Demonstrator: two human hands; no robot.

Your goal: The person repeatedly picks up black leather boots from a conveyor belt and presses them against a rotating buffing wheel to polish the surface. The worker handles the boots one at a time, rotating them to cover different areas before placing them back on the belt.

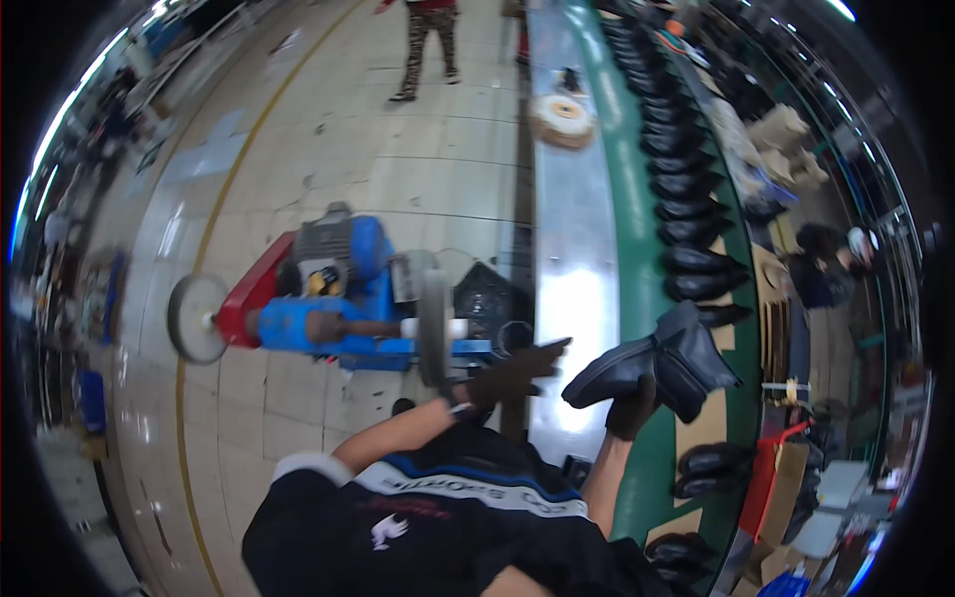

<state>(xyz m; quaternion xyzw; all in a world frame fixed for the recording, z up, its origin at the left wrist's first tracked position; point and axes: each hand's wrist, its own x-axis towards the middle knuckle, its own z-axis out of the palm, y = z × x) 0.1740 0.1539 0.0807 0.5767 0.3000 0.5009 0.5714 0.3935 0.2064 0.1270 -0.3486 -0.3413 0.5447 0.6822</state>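
My right hand (632, 409), in a dark glove, is closed round a black ankle boot (615, 370) from below, holding it over the green belt. The boot's toe points left and its shaft leans to the right. My left hand (517, 377), also gloved, is held out toward the toe with its fingers stretched, apart from the boot and holding nothing. Just left of that hand stands a blue and red polishing machine (298, 323) with a grey buffing wheel (435, 318).
A metal ledge (575, 249) runs beside the green belt (634, 229). Several black boots (691, 234) lie in a row on the belt. A round white-topped disc (563, 117) rests on the ledge. A person (430, 45) stands ahead; another person (831, 264) is at the right.
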